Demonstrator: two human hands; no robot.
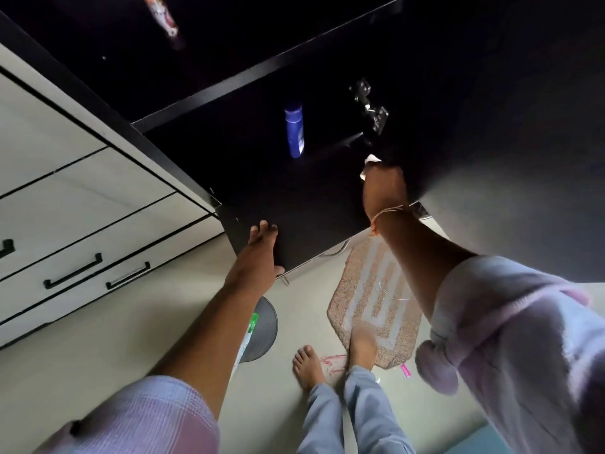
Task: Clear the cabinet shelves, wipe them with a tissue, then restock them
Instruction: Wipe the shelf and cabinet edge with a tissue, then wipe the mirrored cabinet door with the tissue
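Observation:
A dark open cabinet fills the upper half of the head view, with a black shelf edge (262, 68) running across it. A blue bottle (295, 130) stands on the lower shelf. My right hand (384, 188) grips a white tissue (371, 162) and presses it against the dark shelf on the right, below a metal hinge (371, 108). My left hand (262, 249) rests with straight fingers on the bottom corner of the cabinet panel (311, 231). A red and white packet (162, 16) shows on the upper shelf, blurred.
White drawers with black handles (73, 270) stand to the left. On the pale floor lie a beige mat (376, 299), a grey round object (263, 329) and a small pink item (405, 370). My bare feet (309, 365) stand below the cabinet.

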